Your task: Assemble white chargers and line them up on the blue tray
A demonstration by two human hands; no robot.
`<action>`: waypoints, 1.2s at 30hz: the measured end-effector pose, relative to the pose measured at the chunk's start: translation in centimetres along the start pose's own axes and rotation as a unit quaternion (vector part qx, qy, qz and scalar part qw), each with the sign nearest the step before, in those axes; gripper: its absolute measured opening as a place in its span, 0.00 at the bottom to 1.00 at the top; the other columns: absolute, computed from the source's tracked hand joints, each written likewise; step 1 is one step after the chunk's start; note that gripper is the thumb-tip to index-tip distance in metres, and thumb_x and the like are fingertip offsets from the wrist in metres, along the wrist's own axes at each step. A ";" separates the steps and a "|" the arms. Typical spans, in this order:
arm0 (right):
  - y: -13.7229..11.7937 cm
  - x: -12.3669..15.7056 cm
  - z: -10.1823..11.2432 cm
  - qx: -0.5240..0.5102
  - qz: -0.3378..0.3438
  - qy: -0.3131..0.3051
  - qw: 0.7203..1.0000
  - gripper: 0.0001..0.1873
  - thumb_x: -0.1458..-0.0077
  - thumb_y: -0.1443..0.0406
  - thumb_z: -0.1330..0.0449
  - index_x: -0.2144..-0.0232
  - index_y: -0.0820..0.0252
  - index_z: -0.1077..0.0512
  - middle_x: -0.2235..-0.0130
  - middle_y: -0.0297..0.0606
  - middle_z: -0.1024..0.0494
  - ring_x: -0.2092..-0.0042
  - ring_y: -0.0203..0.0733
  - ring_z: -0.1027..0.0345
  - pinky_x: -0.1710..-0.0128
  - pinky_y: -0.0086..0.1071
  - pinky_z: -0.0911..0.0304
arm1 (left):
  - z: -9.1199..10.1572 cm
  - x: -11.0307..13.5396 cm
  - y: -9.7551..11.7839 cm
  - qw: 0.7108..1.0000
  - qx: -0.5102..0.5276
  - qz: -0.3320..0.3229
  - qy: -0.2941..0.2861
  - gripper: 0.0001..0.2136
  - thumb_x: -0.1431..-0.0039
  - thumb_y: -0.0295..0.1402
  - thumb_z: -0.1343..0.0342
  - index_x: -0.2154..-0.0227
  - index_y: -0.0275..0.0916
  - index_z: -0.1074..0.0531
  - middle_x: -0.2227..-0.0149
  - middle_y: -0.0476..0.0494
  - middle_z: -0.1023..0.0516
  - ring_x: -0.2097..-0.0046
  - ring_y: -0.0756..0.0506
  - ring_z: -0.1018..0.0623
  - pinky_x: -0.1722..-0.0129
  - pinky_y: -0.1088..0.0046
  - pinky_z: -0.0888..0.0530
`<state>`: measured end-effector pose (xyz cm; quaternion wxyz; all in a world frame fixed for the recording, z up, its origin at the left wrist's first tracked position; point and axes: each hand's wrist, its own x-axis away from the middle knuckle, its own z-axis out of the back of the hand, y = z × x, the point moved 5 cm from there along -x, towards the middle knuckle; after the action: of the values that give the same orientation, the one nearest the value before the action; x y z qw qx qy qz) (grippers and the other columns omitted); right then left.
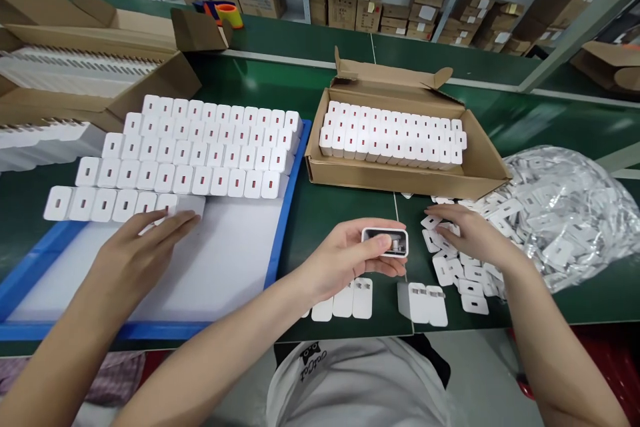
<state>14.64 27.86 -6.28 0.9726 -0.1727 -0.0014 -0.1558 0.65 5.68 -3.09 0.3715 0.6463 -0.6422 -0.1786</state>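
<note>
Person's left hand point(350, 250) wraps a white, open-ended rectangular plastic housing point(399, 244), thumb at the opening, above the smooth green desk point(320, 208). Right hand point(467, 233) is loosely curled at flat white plastic caps with rounded corners point(445, 271); can't tell if one is pinched. Risks: thumb pressure could shift the parts inside; a careless sweep could scatter caps; a forearm bump could topple white plastic blocks with metal prongs point(343, 301) near the edge. Clear, crinkled plastic bag point(595, 213) bulges alongside, shiny.
</note>
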 end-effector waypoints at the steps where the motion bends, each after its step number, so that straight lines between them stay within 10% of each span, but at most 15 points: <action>1: 0.1 -0.2 -0.3 0.000 0.005 -0.012 1.000 0.20 0.39 0.63 0.47 0.47 0.56 0.26 0.43 0.40 0.25 0.42 0.54 0.31 0.44 0.50 0.33 | 0.0 0.0 -0.1 1.000 -0.012 0.000 0.002 0.21 0.46 0.40 0.33 0.53 0.33 0.24 0.66 0.40 0.18 0.64 0.43 0.18 0.58 0.66 0.24; 13: -0.4 -1.4 0.1 0.019 -0.004 -0.016 1.000 0.19 0.41 0.59 0.42 0.50 0.61 0.28 0.56 0.47 0.22 0.55 0.54 0.25 0.60 0.45 0.26 | -0.1 0.1 -0.2 0.999 -0.012 -0.011 -0.031 0.26 0.47 0.49 0.35 0.50 0.37 0.24 0.60 0.41 0.19 0.62 0.45 0.18 0.58 0.67 0.23; 19: -10.6 2.3 5.8 -0.033 0.165 0.256 0.952 0.17 0.43 0.67 0.35 0.51 0.58 0.28 0.49 0.47 0.28 0.46 0.52 0.31 0.47 0.44 0.32 | -0.1 0.1 -0.1 0.998 -0.013 -0.044 -0.036 0.21 0.40 0.48 0.41 0.51 0.39 0.22 0.57 0.41 0.20 0.60 0.45 0.19 0.59 0.68 0.22; 24: -17.3 3.3 5.4 -0.013 0.272 0.216 0.938 0.18 0.47 0.74 0.33 0.53 0.66 0.28 0.49 0.52 0.27 0.47 0.52 0.30 0.48 0.44 0.31 | -0.1 0.3 0.0 0.994 -0.069 -0.073 -0.043 0.18 0.33 0.45 0.47 0.48 0.43 0.24 0.47 0.41 0.22 0.50 0.45 0.23 0.53 0.71 0.25; 36: -17.7 2.9 4.0 0.006 0.263 0.274 0.925 0.25 0.46 0.78 0.39 0.46 0.64 0.31 0.55 0.51 0.23 0.52 0.54 0.28 0.58 0.46 0.26 | 0.2 0.5 0.6 0.983 -0.162 -0.080 0.021 0.27 0.39 0.53 0.45 0.46 0.36 0.25 0.55 0.37 0.20 0.57 0.42 0.21 0.56 0.67 0.24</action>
<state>12.25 12.57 3.61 0.9420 -0.1111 0.3101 0.0647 0.18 5.17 -2.65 0.4695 0.6303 -0.5430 -0.2958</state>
